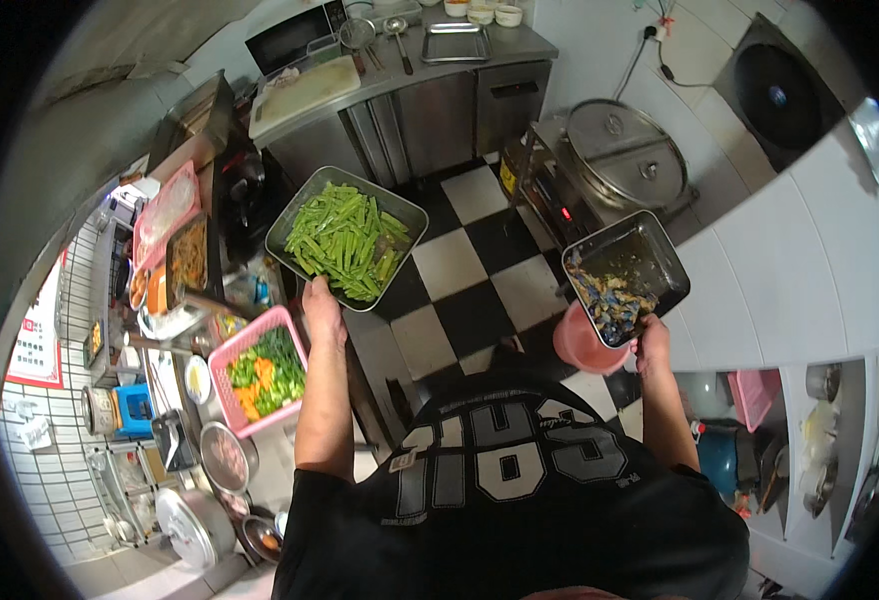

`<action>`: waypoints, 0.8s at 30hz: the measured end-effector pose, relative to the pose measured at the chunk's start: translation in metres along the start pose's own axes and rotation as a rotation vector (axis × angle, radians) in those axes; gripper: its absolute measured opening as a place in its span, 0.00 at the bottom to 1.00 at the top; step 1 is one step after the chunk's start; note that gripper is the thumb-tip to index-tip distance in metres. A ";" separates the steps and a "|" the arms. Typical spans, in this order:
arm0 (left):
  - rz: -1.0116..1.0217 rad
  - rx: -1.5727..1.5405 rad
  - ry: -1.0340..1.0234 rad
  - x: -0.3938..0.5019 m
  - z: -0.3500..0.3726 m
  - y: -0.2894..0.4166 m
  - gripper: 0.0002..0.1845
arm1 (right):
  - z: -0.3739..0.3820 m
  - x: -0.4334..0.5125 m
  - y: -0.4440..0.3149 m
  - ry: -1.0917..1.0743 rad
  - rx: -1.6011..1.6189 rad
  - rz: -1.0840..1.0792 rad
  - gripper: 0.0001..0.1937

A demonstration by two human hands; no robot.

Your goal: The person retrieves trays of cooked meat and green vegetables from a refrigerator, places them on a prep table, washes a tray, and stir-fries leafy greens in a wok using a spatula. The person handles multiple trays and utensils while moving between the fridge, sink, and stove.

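My left hand [325,309] grips the near edge of a rectangular metal tray [408,214]. Cut green beans [346,236] fill most of that tray, with bare metal showing at its right side. In my right hand [652,343] is a second metal tray [664,251], held by its near right corner. Dark bluish and yellowish pieces of food [610,300] lie toward its left and near side, with some liquid on the bottom; what food this is I cannot tell. Below this tray stands a pink plastic bucket [586,346], partly hidden by it.
On my left, a pink basket [218,367] holds chopped green and orange vegetables, beside a metal bowl [228,457] of raw meat. Ahead is a steel counter [439,69] with a cutting board [308,88]. A large lidded pot [623,154] stands at the right, above the checkered floor [477,330].
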State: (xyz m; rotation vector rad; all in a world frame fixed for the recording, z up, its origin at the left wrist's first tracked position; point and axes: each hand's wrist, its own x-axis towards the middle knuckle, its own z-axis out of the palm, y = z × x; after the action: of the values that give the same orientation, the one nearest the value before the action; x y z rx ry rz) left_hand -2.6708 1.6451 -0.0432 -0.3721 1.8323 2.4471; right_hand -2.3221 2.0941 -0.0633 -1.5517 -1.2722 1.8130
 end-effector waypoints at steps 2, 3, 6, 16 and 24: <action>0.043 0.053 -0.005 0.048 0.024 0.000 0.22 | 0.034 0.031 -0.013 0.019 -0.013 -0.004 0.10; 0.081 0.082 0.004 0.070 0.033 0.002 0.22 | 0.052 0.048 -0.019 0.016 -0.037 -0.013 0.10; 0.031 0.088 0.050 0.133 0.074 0.017 0.21 | 0.116 0.106 -0.041 -0.013 0.019 -0.010 0.08; -0.107 -0.152 0.278 0.348 0.181 0.059 0.17 | 0.330 0.218 -0.144 -0.250 -0.031 0.005 0.09; -0.159 -0.037 0.336 0.593 0.224 0.036 0.20 | 0.473 0.200 -0.214 -0.050 -0.115 -0.006 0.07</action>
State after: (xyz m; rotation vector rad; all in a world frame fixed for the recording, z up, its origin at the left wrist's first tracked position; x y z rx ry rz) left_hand -3.2865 1.7916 -0.0865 -0.9446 1.7854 2.4286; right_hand -2.8683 2.1880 -0.0131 -1.5691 -1.4261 1.8143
